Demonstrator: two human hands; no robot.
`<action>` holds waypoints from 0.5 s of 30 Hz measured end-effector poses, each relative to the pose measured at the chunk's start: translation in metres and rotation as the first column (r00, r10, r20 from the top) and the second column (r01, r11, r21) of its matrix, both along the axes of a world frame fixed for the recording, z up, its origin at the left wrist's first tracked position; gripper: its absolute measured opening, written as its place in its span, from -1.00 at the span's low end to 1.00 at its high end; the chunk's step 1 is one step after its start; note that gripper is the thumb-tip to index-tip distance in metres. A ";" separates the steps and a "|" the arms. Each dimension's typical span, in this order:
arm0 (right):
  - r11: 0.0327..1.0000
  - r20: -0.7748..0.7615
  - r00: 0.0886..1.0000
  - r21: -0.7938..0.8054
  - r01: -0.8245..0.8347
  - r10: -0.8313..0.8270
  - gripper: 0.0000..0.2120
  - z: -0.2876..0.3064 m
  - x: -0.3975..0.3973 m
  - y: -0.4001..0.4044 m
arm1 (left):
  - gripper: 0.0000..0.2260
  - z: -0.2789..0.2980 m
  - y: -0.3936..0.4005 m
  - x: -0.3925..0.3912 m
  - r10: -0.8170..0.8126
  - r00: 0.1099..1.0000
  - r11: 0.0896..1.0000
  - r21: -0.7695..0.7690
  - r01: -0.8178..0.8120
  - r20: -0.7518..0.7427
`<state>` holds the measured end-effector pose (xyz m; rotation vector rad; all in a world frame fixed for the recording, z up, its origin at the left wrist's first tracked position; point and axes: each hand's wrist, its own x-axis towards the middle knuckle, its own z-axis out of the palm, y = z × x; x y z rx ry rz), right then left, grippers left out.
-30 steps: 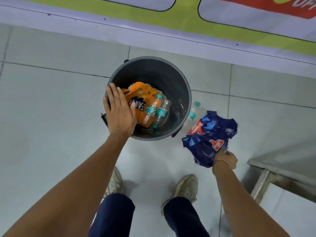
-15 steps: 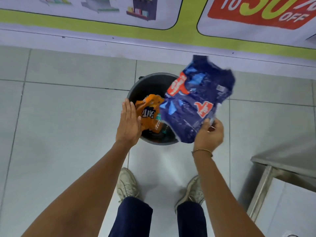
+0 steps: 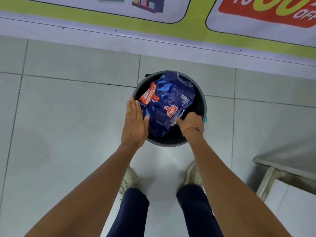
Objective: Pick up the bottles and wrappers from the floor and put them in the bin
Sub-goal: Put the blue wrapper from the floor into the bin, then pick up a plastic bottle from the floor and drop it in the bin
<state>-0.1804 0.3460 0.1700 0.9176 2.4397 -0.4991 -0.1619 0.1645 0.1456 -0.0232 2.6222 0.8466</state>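
A round dark grey bin (image 3: 200, 100) stands on the tiled floor in front of my feet. A large blue wrapper (image 3: 168, 106) with red logos lies across its mouth and hides what is below. My left hand (image 3: 135, 124) rests flat on the bin's left rim, fingers together, thumb touching the wrapper's edge. My right hand (image 3: 190, 121) is at the bin's right side, fingers closed on the wrapper's lower right corner. A small teal bottle cap (image 3: 206, 119) peeks out on the floor just right of the bin.
A wall banner (image 3: 153, 23) with green and red print runs along the floor's far edge behind the bin. A metal table frame (image 3: 282, 165) stands at the right. My shoes (image 3: 128, 180) are on the tiles just short of the bin.
My right hand lifted the blue wrapper from the floor at the bin's right, carried it over, and lowered it into the bin's mouth. The orange wrapper and bottles inside are now covered.
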 end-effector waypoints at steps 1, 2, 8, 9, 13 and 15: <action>0.996 -0.111 0.994 0.090 0.018 -0.008 -0.62 0.003 -0.001 0.009 | -0.43 0.000 0.004 -0.001 0.015 1.000 0.999 -0.030 -0.015 -0.013; 0.986 -0.227 0.974 0.157 0.058 -0.021 -0.61 0.006 -0.001 0.021 | -0.43 0.000 0.007 -0.002 0.036 0.999 0.998 -0.054 -0.037 -0.019; 0.931 -0.120 0.928 0.060 0.361 -0.352 -0.66 -0.054 0.023 0.118 | -0.43 -0.013 0.034 -0.005 0.140 0.988 0.963 -0.224 -0.153 -0.073; 0.943 0.001 0.944 0.033 0.331 -0.331 -0.68 -0.068 0.030 0.128 | -0.43 -0.014 0.036 -0.005 0.157 0.983 0.946 -0.271 -0.178 -0.097; 0.993 0.256 0.960 -0.014 0.116 -0.109 -0.67 -0.125 0.048 0.169 | -0.40 -0.028 0.051 -0.006 0.182 0.967 0.884 -0.401 -0.241 -0.181; 0.998 0.214 0.976 -0.031 0.056 -0.048 -0.56 -0.152 0.046 0.179 | -0.39 -0.036 0.051 -0.005 0.177 0.960 0.860 -0.440 -0.258 -0.217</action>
